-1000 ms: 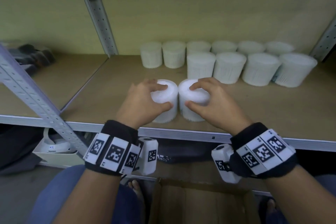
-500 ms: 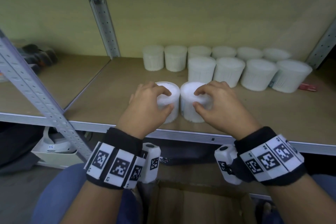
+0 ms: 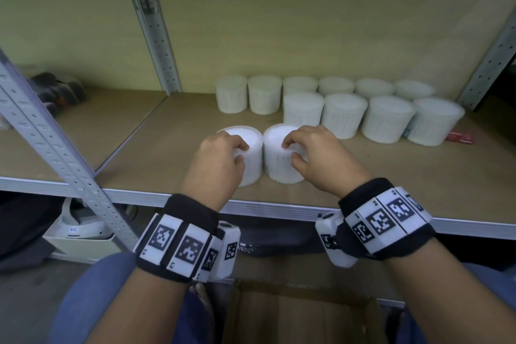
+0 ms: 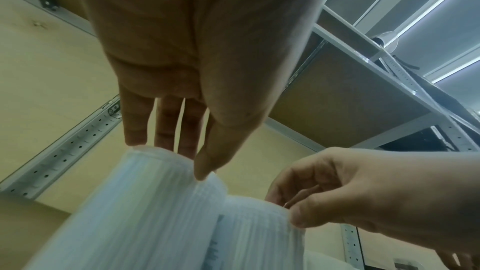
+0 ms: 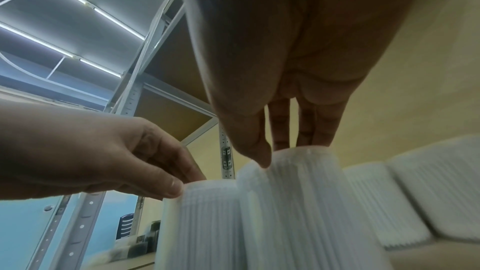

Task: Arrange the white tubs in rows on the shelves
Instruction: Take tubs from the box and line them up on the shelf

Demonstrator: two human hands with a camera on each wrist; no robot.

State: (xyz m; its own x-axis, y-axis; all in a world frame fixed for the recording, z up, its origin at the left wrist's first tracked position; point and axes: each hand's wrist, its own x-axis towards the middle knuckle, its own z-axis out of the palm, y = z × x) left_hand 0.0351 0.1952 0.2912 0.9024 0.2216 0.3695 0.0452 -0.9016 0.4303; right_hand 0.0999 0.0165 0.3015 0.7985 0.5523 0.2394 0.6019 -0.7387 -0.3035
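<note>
Both forearms reach forward over the front edge of the shelf (image 3: 418, 181), wrists bent down, each hand set on top of its own tub. The left hand (image 3: 215, 165) arches over the left tub (image 3: 252, 165), fingers curled down onto the far rim and the thumb pressed against the near side, so the top edge is pinched between them. In the left wrist view the 3 visible fingers (image 4: 135, 128) point down slightly apart, tips on the rim, with the thumb tip on the ribbed wall beside them. The right hand (image 3: 324, 159) mirrors this on the right tub (image 3: 276, 159): fingers hooked over the lid, thumb on the near side, gripping the rim. In the right wrist view its fingers (image 5: 280, 128) run close together down to the top edge.

The 2 held tubs stand upright and side by side, touching or nearly so, near the front of the shelf. Behind them a row of 4 tubs (image 3: 374, 117) stands to the right, and a back row of 6 tubs (image 3: 301, 86) lines the wall. A small red thing (image 3: 460, 138) lies by the rightmost tub. A cardboard box (image 3: 301, 315) sits open below, between the knees.
</note>
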